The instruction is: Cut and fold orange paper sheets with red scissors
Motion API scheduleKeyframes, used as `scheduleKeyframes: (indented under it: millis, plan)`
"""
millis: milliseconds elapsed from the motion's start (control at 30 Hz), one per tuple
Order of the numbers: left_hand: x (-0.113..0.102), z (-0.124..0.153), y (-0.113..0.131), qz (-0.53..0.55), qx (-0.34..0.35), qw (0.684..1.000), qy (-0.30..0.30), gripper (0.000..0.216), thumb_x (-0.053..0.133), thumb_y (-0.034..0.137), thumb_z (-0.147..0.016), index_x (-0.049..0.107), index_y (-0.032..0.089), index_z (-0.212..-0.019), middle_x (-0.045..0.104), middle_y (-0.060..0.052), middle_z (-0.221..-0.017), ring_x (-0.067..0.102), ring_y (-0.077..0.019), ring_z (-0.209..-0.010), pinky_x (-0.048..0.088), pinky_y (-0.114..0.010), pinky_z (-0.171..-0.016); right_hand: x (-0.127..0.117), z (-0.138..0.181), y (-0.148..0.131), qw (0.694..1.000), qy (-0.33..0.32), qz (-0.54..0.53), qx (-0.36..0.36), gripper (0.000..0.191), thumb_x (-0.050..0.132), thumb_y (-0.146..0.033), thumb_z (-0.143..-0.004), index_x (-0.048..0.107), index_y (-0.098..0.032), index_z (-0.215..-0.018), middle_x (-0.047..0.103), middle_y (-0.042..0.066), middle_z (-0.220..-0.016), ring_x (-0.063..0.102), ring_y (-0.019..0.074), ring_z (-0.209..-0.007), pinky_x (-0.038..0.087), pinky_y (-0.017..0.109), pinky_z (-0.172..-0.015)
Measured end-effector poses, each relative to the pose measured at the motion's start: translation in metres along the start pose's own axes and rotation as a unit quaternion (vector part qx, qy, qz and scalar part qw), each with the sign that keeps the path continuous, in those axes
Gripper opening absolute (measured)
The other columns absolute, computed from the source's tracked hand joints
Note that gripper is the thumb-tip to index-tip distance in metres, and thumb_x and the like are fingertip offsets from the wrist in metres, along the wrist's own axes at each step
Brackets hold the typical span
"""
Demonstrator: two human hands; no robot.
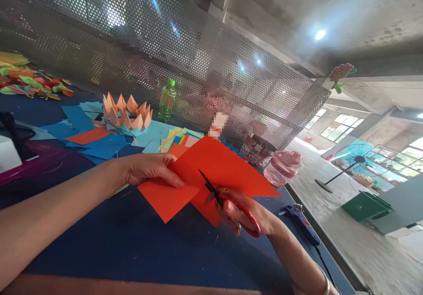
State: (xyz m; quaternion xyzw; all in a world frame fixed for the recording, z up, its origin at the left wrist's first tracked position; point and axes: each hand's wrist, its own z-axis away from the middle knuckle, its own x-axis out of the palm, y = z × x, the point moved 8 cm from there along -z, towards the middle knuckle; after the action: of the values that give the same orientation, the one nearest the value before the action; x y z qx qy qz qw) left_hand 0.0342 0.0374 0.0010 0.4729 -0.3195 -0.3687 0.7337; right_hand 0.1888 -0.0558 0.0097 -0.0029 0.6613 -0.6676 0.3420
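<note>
While left hand (148,170) pinches orange paper (214,167), right hand (239,211) grips red-handled scissors (209,187), blades pointing up-left into sheet

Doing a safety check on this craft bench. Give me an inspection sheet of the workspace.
Surface: navy table, dotted with small paper scraps.
Job's things: orange-red paper, with red-handled scissors at its lower edge.
Clutter: blue paper sheets, folded paper lotus, green-capped plastic bottle, pinkish glass jar.
Grippers: left hand grips the paper; right hand holds the scissors.
Cables: dark cord runs from blue glue gun along the table edge.
Surroundings: perforated metal screen, pedestal fan, green bin.
</note>
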Motion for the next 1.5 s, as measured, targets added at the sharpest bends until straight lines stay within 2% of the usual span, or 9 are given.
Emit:
scheduleKeyframes:
  millis: [367,467,600,700,933,1000,1200,1367,1500]
  plan:
    - [0.003,0.002,0.001,-0.012,0.001,1.0,-0.025,0.029,0.077,0.024,-0.064,0.078,0.025,-0.093,0.078,-0.007,-0.098,0.073,-0.0304,-0.088,0.057,-0.036,-0.077,0.0,0.0,-0.009,0.999,0.014,0.049,0.015,0.057,0.044,-0.071,-0.086,0.053,-0.017,-0.104,0.048,0.0,-0.073,0.05,0.0106,-0.056,0.046,0.021,-0.042]
    - [0.002,0.001,0.001,-0.004,0.001,1.0,-0.02,0.032,0.079,0.024,-0.062,0.078,0.025,-0.094,0.077,-0.008,-0.101,0.073,-0.0328,-0.09,0.058,-0.038,-0.075,-0.002,0.002,-0.009,0.995,0.032,0.093,0.017,0.057,0.046,-0.068,-0.086,0.055,-0.018,-0.113,0.053,0.002,-0.08,0.052,0.0112,-0.058,0.045,0.02,-0.043]
    - [0.003,0.001,-0.001,0.016,-0.008,1.0,-0.016,0.037,0.083,0.023,-0.055,0.078,0.024,-0.092,0.078,-0.011,-0.094,0.072,-0.0384,-0.089,0.059,-0.045,-0.07,-0.008,0.003,-0.015,0.986,0.076,0.151,0.006,0.056,0.053,-0.065,-0.085,0.06,-0.018,-0.114,0.056,0.005,-0.087,0.054,0.0127,-0.064,0.045,0.021,-0.049]
    - [0.003,0.001,-0.001,0.005,-0.001,1.0,-0.023,0.032,0.082,0.025,-0.058,0.079,0.024,-0.089,0.078,-0.011,-0.092,0.072,-0.038,-0.089,0.06,-0.043,-0.072,-0.006,0.002,-0.018,0.986,0.069,0.153,0.007,0.052,0.057,-0.06,-0.085,0.06,-0.018,-0.116,0.057,0.004,-0.086,0.053,0.0118,-0.063,0.043,0.02,-0.049]
    - [0.003,0.003,0.003,0.002,0.019,0.999,-0.031,0.018,0.081,0.025,-0.061,0.078,0.022,-0.078,0.078,-0.011,-0.089,0.073,-0.0351,-0.085,0.059,-0.041,-0.075,-0.004,-0.001,-0.022,0.99,0.064,0.114,0.055,0.047,0.064,-0.055,-0.082,0.064,-0.015,-0.107,0.043,-0.005,-0.063,0.041,0.0079,-0.052,0.034,0.019,-0.045]
    - [0.005,0.003,0.003,0.004,0.017,0.999,-0.038,0.018,0.081,0.025,-0.06,0.078,0.021,-0.078,0.078,-0.011,-0.089,0.073,-0.0351,-0.083,0.059,-0.042,-0.075,-0.002,-0.002,-0.018,0.991,0.066,0.103,0.06,0.042,0.065,-0.052,-0.082,0.065,-0.015,-0.102,0.047,-0.005,-0.062,0.041,0.0072,-0.049,0.032,0.019,-0.045]
    - [0.007,0.004,0.003,0.011,0.011,0.999,-0.044,0.026,0.082,0.025,-0.056,0.078,0.023,-0.082,0.078,-0.009,-0.083,0.073,-0.036,-0.081,0.06,-0.044,-0.07,-0.003,-0.002,-0.001,0.99,0.089,0.052,0.092,0.031,0.064,-0.039,-0.084,0.063,-0.015,-0.103,0.064,-0.002,-0.068,0.039,0.0053,-0.042,0.03,0.019,-0.043]
    - [0.008,0.007,0.004,0.046,-0.001,0.999,-0.028,0.042,0.084,0.02,-0.052,0.077,0.024,-0.093,0.078,-0.009,-0.078,0.073,-0.0377,-0.079,0.061,-0.044,-0.066,0.001,-0.002,-0.009,0.992,0.07,0.024,0.103,0.029,0.067,-0.041,-0.081,0.063,-0.015,-0.095,0.059,-0.004,-0.06,0.037,0.0052,-0.041,0.029,0.019,-0.044]
    - [0.005,0.006,0.003,0.054,-0.001,0.998,-0.015,0.047,0.085,0.018,-0.05,0.076,0.025,-0.096,0.078,-0.008,-0.08,0.073,-0.0376,-0.081,0.061,-0.044,-0.067,-0.003,-0.003,-0.012,0.991,0.092,0.069,0.067,0.035,0.067,-0.05,-0.08,0.062,-0.016,-0.088,0.05,-0.005,-0.056,0.039,0.0071,-0.047,0.028,0.02,-0.047]
